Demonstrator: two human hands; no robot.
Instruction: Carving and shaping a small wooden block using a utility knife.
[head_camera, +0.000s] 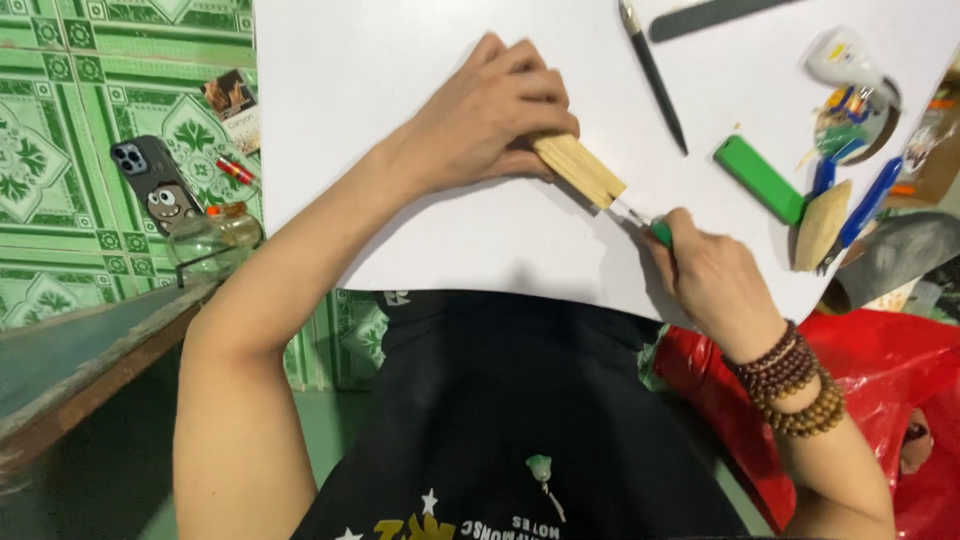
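Both our hands work on the white board (420, 130): our left hand (495, 110) presses the wooden block (580, 170) flat, our right hand (705, 275) grips a green-handled blade (650, 228) touching the block's end.

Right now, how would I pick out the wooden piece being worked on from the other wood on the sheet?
Start at the big white sheet. Near its middle the left hand presses down a pale flat wooden block, its end meeting the small green-handled tool in the right hand. The other wood, a leaf-shaped piece, lies unheld by the blue tools.
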